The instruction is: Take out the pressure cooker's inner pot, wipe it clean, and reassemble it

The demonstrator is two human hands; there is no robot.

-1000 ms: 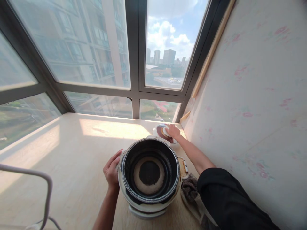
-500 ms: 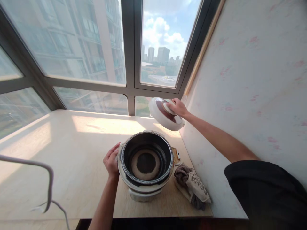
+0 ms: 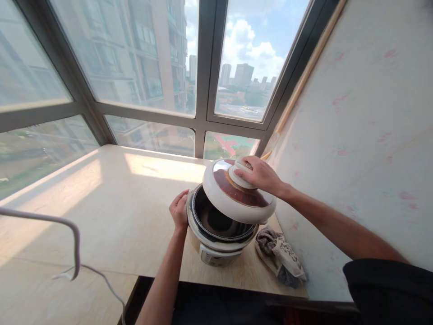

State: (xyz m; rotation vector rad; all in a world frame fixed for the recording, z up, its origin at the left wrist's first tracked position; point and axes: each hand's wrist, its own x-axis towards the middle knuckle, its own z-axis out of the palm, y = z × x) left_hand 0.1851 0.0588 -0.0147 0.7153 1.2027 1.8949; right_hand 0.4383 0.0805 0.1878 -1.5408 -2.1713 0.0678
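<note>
A white electric pressure cooker [image 3: 219, 253] stands on the pale wooden surface, its dark inner pot [image 3: 211, 214] partly in sight. My left hand [image 3: 180, 210] is closed at the cooker's left side handle, which its fingers largely hide. In my right hand [image 3: 260, 174] is the knob of the cooker's lid [image 3: 238, 192], white with a reddish-brown top. The lid is tilted over the back right of the pot, so the front left of the opening shows. Whether its far edge touches the rim cannot be made out.
Crumpled cloths [image 3: 280, 255] lie right of the cooker, close to the papered wall [image 3: 365, 171]. A grey cable [image 3: 76, 243] loops at the left. Framed windows [image 3: 152, 135] border the surface [image 3: 135, 216] behind; its dark front edge runs below.
My right hand has brought the lid down and toward me, from behind the cooker to over the pot. My left hand stays at the side handle. The camera view has shifted left.
</note>
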